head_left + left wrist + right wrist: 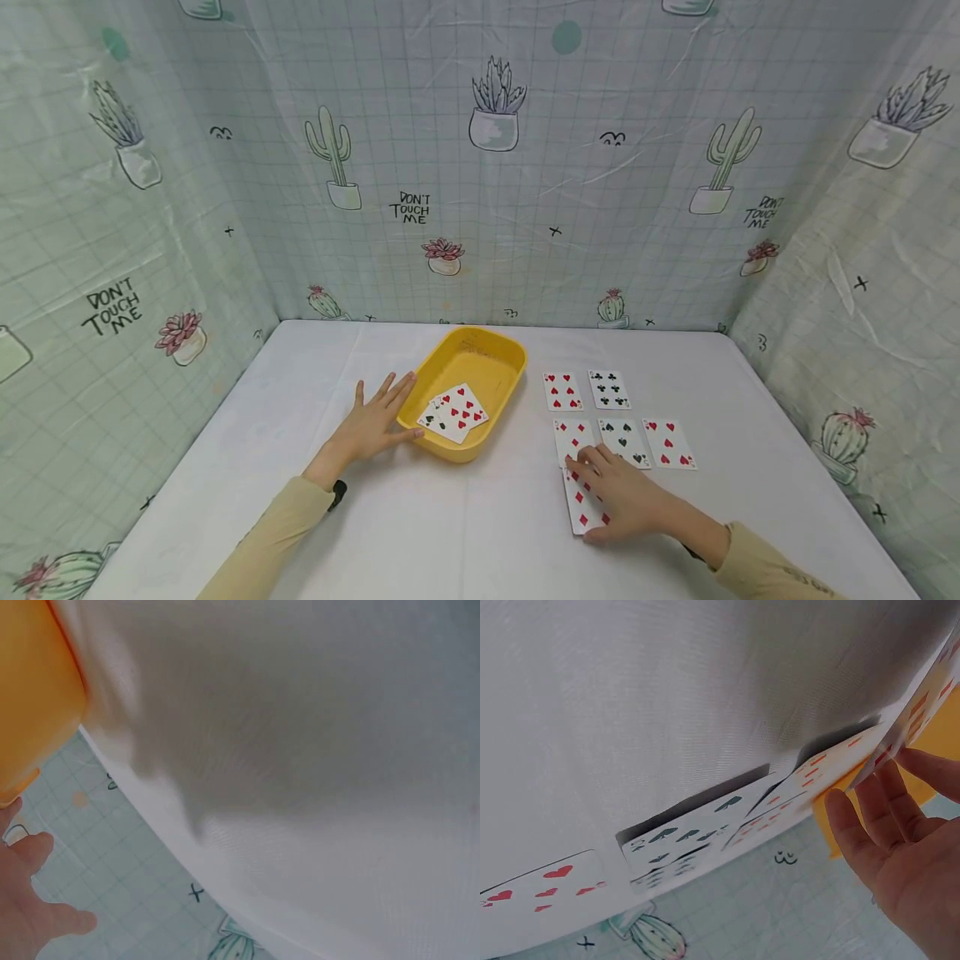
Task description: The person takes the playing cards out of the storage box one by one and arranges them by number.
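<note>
My right hand (626,492) pinches a diamonds playing card (580,504) by its edges between thumb and fingers. In the right wrist view this card (922,712) stands tilted off the table. Just beyond it lies another diamonds card (570,433), partly covered by the fingertips. Beside that are a spades card (626,440) and a hearts card (670,443). My left hand (372,427), fingers spread, rests against the left rim of a yellow plastic tub (506,354). A few overlapping cards (453,412) lie face up in the tub.
Behind the nearer row lie another hearts card (562,392) and a clubs card (609,389), all on the white tabletop (465,533). Cactus-print fabric walls (525,192) close off the back and both sides.
</note>
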### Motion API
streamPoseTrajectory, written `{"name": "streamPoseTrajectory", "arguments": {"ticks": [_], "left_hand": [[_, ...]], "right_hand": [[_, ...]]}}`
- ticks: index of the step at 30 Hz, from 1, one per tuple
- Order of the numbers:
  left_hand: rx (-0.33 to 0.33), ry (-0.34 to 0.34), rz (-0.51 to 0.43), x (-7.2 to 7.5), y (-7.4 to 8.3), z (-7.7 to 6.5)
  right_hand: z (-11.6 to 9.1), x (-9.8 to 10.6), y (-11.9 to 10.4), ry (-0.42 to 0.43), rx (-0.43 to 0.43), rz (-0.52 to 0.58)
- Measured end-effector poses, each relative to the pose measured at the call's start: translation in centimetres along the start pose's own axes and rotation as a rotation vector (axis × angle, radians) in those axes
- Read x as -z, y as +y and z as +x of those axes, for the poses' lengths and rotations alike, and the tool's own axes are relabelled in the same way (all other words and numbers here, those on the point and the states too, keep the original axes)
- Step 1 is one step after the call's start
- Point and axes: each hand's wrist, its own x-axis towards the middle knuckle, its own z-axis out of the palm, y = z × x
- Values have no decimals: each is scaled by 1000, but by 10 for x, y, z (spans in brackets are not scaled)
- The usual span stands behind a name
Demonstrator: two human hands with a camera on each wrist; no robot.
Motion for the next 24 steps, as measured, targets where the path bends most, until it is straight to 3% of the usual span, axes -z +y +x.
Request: {"name": "streamPoseTrajectory", "arguments": {"ticks": [15,24], "left_hand": [[5,-5,-10,1,1,-1],[15,-11,-16,1,2,-1]], "right_hand": [[-6,-13,2,42,80,12],[-8,-12,-1,-28,41,48]]}}
